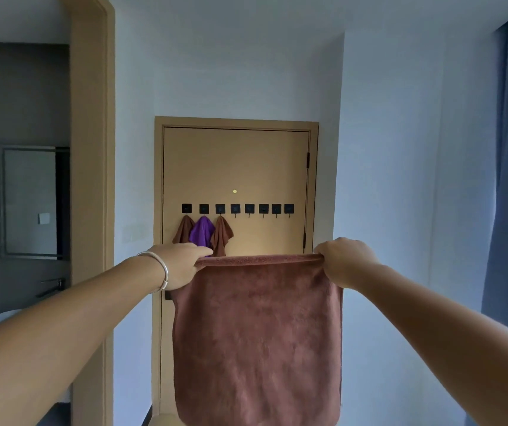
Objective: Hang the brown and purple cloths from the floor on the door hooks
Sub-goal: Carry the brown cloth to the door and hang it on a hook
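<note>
Door (237, 167), tan, shut, straight ahead in a recess between pale walls. One row of eight black hooks (235, 208) runs across it at mid-height.

Progress, judged from how things hang:
- Three hooks at the row's left end are taken. First: small brown cloth (184, 230). Second: purple cloth (202, 232). Third: another brown cloth (222, 235). All three hang gathered from one point and drape freely.
- Five hooks to the right are bare.
- A fourth piece, the large brown cloth (257, 333), is not yet hung. So at least one cloth is left to do; the floor is out of view, so I cannot tell whether more lie there.

Held cloth: stretched flat between the two hands, top edge taut and about level, the body hanging straight down and filling the lower centre of the view. It sits in front of the door's lower half, well apart from the door itself as far as the view suggests. Its top edge is lower in the view than the hook row and covers the bottoms of the hung cloths.

Left hand (182, 265): pinches the cloth's top left corner, thumb on top, fingers curled beneath. Silver bangle (160, 272) on that wrist.

Right hand (343, 259): grips the top right corner, knuckles up, fingers folded round the edge.

Judgement: next free hook is the fourth from the left.
</note>
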Motion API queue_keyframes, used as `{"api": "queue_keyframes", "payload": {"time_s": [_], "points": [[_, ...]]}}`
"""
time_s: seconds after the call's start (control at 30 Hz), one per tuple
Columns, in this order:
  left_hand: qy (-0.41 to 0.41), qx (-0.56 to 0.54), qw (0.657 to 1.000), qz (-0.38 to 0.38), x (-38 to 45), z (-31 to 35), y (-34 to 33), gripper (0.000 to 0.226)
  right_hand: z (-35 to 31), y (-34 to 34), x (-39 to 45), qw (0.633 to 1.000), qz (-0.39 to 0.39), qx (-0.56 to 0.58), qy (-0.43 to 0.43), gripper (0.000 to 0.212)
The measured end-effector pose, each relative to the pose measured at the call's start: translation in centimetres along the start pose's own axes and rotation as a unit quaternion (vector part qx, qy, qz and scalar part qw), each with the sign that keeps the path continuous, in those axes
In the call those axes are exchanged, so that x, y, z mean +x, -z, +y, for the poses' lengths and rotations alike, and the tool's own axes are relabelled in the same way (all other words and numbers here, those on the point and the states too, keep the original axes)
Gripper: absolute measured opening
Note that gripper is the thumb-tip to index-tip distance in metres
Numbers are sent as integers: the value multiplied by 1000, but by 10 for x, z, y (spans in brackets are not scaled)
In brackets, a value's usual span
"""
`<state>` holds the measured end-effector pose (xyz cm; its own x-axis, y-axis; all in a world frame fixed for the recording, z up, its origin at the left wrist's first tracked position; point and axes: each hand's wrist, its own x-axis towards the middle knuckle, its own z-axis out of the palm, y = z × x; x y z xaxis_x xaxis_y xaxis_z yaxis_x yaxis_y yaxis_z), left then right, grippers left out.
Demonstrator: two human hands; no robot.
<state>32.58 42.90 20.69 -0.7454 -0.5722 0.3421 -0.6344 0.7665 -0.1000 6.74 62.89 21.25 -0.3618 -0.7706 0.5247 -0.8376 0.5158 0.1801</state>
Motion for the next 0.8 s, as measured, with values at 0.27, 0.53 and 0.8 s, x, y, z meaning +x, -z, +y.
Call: {"api": "queue_keyframes", "payload": {"time_s": [0.27, 0.53, 0.8], "points": [[-6, -9, 1000, -5, 72, -65, -36, 44, -39, -51, 78, 1000, -7, -1, -1, 24], [5, 5, 1000, -22, 145, -100, -84, 48, -50, -124, 150, 999, -25, 21, 10, 21], [15, -4, 1000, -17, 250, -107, -126, 43, -17, -193, 246, 999, -24, 38, 22, 22]]}}
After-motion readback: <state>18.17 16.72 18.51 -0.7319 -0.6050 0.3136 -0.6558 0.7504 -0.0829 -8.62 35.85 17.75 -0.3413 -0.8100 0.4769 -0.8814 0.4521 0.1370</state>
